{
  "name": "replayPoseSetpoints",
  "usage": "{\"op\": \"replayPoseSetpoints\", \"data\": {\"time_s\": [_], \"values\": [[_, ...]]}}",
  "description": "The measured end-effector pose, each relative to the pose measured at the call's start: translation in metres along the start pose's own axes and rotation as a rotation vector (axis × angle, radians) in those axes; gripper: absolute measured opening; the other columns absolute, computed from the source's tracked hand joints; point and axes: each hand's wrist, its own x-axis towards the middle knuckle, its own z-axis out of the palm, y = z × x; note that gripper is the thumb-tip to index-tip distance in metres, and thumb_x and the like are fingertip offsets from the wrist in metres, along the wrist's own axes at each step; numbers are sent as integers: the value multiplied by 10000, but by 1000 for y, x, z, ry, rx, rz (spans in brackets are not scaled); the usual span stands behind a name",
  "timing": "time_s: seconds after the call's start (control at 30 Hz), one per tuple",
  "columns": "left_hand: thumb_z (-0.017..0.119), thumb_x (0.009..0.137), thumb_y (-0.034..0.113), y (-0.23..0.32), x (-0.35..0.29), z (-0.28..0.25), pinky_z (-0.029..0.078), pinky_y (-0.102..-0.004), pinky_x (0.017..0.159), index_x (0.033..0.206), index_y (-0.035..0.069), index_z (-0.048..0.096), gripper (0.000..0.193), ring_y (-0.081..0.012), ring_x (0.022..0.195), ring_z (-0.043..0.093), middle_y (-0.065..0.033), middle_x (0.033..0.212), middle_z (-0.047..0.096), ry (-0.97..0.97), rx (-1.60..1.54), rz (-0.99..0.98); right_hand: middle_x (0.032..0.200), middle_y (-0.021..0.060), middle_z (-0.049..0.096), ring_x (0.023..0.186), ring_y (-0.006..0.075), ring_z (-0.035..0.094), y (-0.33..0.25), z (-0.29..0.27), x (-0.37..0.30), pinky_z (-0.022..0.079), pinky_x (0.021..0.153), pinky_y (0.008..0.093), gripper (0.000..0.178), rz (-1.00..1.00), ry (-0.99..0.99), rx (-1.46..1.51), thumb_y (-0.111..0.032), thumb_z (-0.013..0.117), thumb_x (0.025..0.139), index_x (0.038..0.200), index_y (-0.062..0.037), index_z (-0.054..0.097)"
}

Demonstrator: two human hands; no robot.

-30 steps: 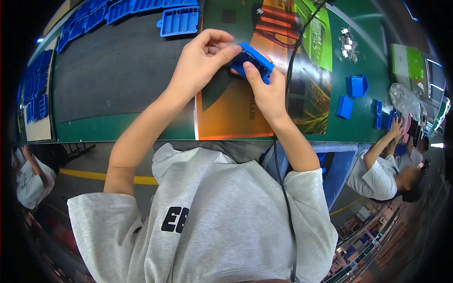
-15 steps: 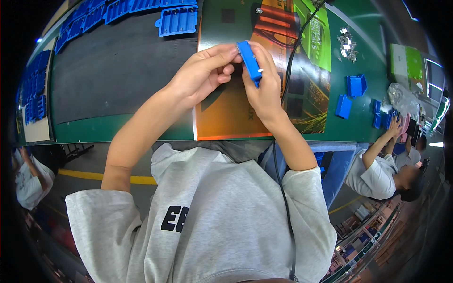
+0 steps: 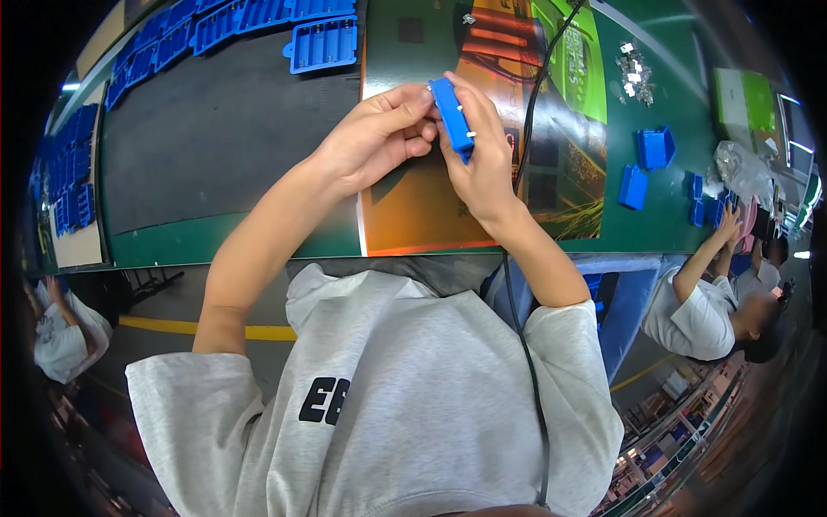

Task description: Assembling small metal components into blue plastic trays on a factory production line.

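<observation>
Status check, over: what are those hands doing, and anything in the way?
Right fingers gripping blue case. Left fingers close at its upper end, contact unclear. Black cable near right wrist, none crossing the case.

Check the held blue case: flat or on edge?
On edge: the right hand grips the blue case, narrow side facing the camera.

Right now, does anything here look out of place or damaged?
One small silvery piece lies alone on the glossy printed sheet, apart from the loose silvery pile on the green bench; possibly a stray. The blue plastic case in the right hand shows no visible damage.
</observation>
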Motion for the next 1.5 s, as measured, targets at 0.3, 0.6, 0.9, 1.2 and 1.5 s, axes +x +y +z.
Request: {"op": "replayPoseSetpoints", "data": {"time_s": [0.3, 0.6, 0.9, 1.2, 1.5], "values": [[597, 928, 217, 1, -1, 7, 410, -240, 659, 1076, 72, 592, 207, -94, 742, 485, 7, 844, 562, 11, 45, 42, 1284, 189, 513, 1140, 369, 530, 0, 3, -1, 447, 954, 392, 548, -6, 47, 5, 122, 636, 698, 1219, 22, 495], [596, 928, 176, 11, 0, 1, 440, -237, 658, 1057, 23, 611, 201, -98, 749, 526, -28, 887, 594, -58, 111, 46, 1292, 181, 476, 1164, 363, 498, -6, 4, -2, 433, 963, 392, 574, 32, 34, -18, 119, 631, 716, 1252, 13, 457], [617, 919, 221, 20, -4, 6, 440, -224, 625, 977, 41, 598, 190, -92, 732, 528, -31, 870, 591, 38, 166, -31, 1272, 188, 490, 1151, 359, 507, -9, 8, 0, 434, 961, 387, 525, 26, 24, -20, 71, 635, 780, 1268, 25, 445], [636, 897, 344, 11, -4, 12, 417, -208, 696, 1202, 35, 478, 462, -67, 814, 508, -2, 915, 554, 198, 661, 204, 1223, 208, 518, 1087, 343, 540, -14, 11, -7, 433, 932, 381, 438, 106, 64, 137, -143, 606, 906, 1264, 53, 447], [574, 931, 378, 7, -2, 12, 410, -182, 667, 1236, 80, 479, 437, -47, 800, 528, 20, 933, 565, 164, 714, 245, 1151, 138, 546, 1083, 227, 526, -16, 4, -7, 411, 940, 341, 428, 208, 23, 201, -181, 632, 896, 1246, 14, 481]]}}
